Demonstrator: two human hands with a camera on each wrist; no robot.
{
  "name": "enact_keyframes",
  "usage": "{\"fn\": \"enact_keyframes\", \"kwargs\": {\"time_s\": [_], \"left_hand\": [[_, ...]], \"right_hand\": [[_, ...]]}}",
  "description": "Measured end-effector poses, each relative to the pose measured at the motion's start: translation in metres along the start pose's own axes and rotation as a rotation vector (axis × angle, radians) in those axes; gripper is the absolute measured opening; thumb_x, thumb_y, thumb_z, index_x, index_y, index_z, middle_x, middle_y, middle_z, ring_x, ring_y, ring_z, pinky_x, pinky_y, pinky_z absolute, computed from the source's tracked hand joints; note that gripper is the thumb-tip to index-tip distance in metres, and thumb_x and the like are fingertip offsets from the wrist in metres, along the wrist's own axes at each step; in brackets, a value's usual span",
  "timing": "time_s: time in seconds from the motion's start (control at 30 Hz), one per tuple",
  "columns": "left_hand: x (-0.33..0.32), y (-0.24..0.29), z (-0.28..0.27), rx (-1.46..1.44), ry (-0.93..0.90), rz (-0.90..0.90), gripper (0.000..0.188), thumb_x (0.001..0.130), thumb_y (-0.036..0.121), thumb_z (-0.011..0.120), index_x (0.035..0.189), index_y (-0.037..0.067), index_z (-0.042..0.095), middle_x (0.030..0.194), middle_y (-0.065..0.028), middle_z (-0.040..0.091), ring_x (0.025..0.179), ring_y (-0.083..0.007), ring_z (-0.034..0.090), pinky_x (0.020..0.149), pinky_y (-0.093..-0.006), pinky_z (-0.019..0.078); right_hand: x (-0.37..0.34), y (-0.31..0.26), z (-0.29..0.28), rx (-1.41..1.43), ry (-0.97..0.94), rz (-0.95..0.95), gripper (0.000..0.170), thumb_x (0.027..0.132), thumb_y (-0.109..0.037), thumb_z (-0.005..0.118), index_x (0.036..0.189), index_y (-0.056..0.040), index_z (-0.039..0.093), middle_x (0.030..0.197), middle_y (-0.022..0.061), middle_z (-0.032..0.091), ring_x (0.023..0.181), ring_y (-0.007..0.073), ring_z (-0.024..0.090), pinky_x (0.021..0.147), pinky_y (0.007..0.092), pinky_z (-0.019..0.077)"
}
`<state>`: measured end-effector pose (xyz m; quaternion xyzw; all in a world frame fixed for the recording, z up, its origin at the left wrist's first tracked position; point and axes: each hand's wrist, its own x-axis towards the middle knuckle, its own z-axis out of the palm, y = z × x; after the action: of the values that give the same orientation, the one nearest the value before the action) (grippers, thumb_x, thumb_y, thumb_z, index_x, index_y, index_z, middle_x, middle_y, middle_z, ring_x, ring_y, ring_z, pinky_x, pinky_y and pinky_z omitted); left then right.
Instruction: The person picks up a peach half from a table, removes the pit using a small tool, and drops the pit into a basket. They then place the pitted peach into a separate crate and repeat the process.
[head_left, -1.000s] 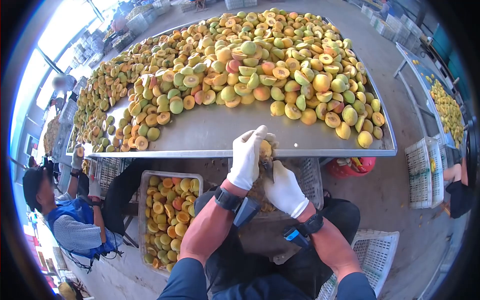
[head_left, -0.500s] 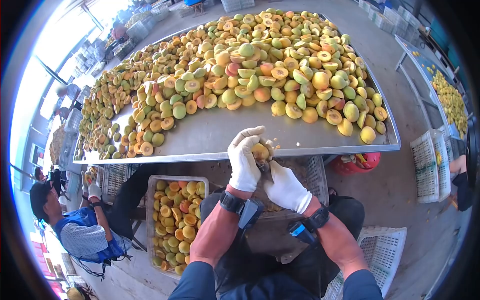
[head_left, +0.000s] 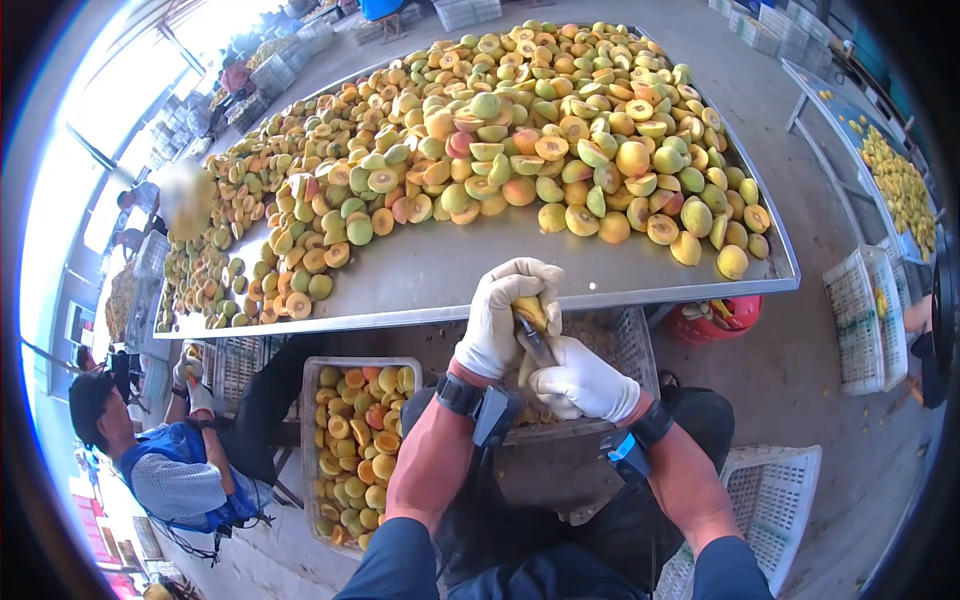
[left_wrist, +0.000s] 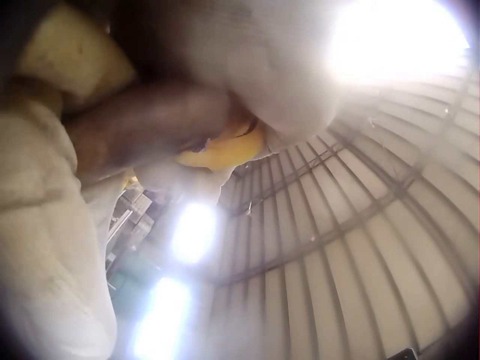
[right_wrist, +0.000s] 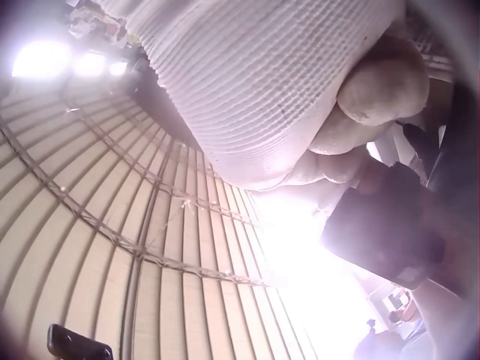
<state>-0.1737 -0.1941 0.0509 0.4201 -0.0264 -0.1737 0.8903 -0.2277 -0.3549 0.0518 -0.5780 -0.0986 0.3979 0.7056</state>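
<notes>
My gloved left hand (head_left: 505, 315) grips a yellow peach-like fruit half (head_left: 531, 311) over the front edge of the metal table. My gloved right hand (head_left: 585, 380) holds a short dark grey tool (head_left: 538, 346), its end right at the fruit. In the left wrist view a yellow piece of the fruit (left_wrist: 225, 150) shows beside the blurred tool (left_wrist: 150, 127). Curled fingers of the right glove (right_wrist: 382, 94) appear in the right wrist view, and the fruit is hidden there. A large heap of halved fruit (head_left: 480, 150) lies on the table ahead.
The metal table's front rim (head_left: 420, 319) runs beyond my hands. Below them is a crate (head_left: 635, 350). A crate full of fruit halves (head_left: 360, 450) stands at left, near a seated person (head_left: 190, 470). A white crate (head_left: 765, 500) and a red bucket (head_left: 715, 318) are at right.
The fruit half has turned in my left hand, so its broad round side no longer shows. My right hand has shifted slightly right and down, with more of the tool visible.
</notes>
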Motion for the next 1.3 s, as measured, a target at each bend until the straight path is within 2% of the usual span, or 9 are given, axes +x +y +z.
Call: {"fn": "enact_keyframes", "kwargs": {"time_s": [0.17,0.33,0.47,0.53,0.67,0.87,1.0,1.13,1.3], "left_hand": [[0.002,-0.002,-0.011,-0.082,0.071,-0.136,0.043,0.093,0.023,0.047,0.123,-0.005,0.057,0.087,-0.0157,0.066,0.075,-0.0252,0.065,0.062,-0.0344,0.0553],[-0.008,-0.002,-0.028,0.006,0.372,-0.018,0.043,0.089,0.025,0.045,0.122,0.001,0.059,0.099,-0.0154,0.066,0.079,-0.0254,0.066,0.065,-0.0364,0.0587],[-0.028,-0.011,-0.047,0.964,0.433,0.331,0.029,0.088,0.013,0.057,0.114,0.004,0.063,0.099,-0.0109,0.065,0.085,-0.0245,0.065,0.072,-0.0319,0.0541],[-0.065,0.007,-0.023,1.176,0.468,0.729,0.028,0.086,0.010,0.063,0.112,0.002,0.063,0.102,-0.0133,0.064,0.090,-0.0279,0.064,0.080,-0.0338,0.0518],[-0.146,0.035,-0.035,1.262,0.699,0.847,0.030,0.085,0.007,0.067,0.114,0.003,0.065,0.103,-0.0150,0.065,0.093,-0.0319,0.064,0.084,-0.0361,0.0511],[-0.212,0.025,-0.228,1.514,1.196,0.330,0.025,0.088,0.021,0.067,0.105,0.002,0.067,0.103,-0.0210,0.065,0.097,-0.0376,0.062,0.087,-0.0430,0.0501],[-0.201,0.041,-0.315,1.654,1.365,0.022,0.049,0.090,0.030,0.063,0.129,0.001,0.055,0.126,-0.0259,0.055,0.109,-0.0429,0.058,0.094,-0.0462,0.0477],[-0.187,0.022,-0.354,1.710,1.209,-0.478,0.073,0.093,0.045,0.054,0.148,0.001,0.035,0.149,-0.0215,0.041,0.134,-0.0403,0.043,0.108,-0.0538,0.0362],[-0.184,0.006,-0.362,1.813,1.187,-0.541,0.089,0.089,0.053,0.058,0.154,0.004,0.024,0.155,-0.0208,0.033,0.140,-0.0387,0.035,0.110,-0.0597,0.0300]], "right_hand": [[-0.003,0.006,-0.015,0.514,-0.297,0.107,0.014,0.088,-0.006,0.056,0.100,0.0005,0.055,0.061,-0.0013,0.042,0.041,0.0042,0.031,0.037,0.0225,0.0241],[-0.014,0.006,-0.017,0.118,-0.066,0.127,0.020,0.088,-0.009,0.058,0.105,0.0021,0.059,0.063,-0.0017,0.047,0.044,0.0052,0.040,0.039,0.0216,0.0314],[-0.016,0.032,-0.025,-0.475,0.020,-0.213,0.019,0.087,-0.010,0.056,0.103,-0.0023,0.062,0.069,0.0007,0.058,0.047,0.0077,0.050,0.044,0.0238,0.0400],[-0.023,0.019,-0.017,-0.458,0.100,0.035,0.019,0.086,-0.008,0.055,0.103,-0.0014,0.061,0.067,0.0013,0.057,0.047,0.0078,0.050,0.044,0.0244,0.0406],[-0.027,0.007,-0.002,-0.462,0.117,0.146,0.017,0.084,-0.003,0.054,0.100,-0.0001,0.060,0.065,0.0012,0.055,0.048,0.0066,0.049,0.044,0.0232,0.0390],[-0.012,0.016,0.000,-0.512,0.189,0.252,0.016,0.085,-0.001,0.053,0.099,-0.0012,0.061,0.065,0.0003,0.054,0.050,0.0066,0.049,0.047,0.0236,0.0401],[-0.003,0.027,0.001,-0.767,0.190,0.191,0.013,0.083,-0.002,0.054,0.091,-0.0004,0.064,0.063,0.0052,0.060,0.054,0.0128,0.060,0.054,0.0296,0.0481],[0.004,0.037,-0.007,-0.795,0.219,0.165,0.013,0.083,-0.003,0.056,0.091,0.0002,0.064,0.063,0.0096,0.063,0.056,0.0183,0.064,0.057,0.0321,0.0507],[0.010,0.036,-0.011,-0.911,0.208,0.115,0.031,0.084,-0.006,0.055,0.113,0.0007,0.064,0.089,0.0174,0.072,0.070,0.0293,0.072,0.066,0.0387,0.0561]]}}
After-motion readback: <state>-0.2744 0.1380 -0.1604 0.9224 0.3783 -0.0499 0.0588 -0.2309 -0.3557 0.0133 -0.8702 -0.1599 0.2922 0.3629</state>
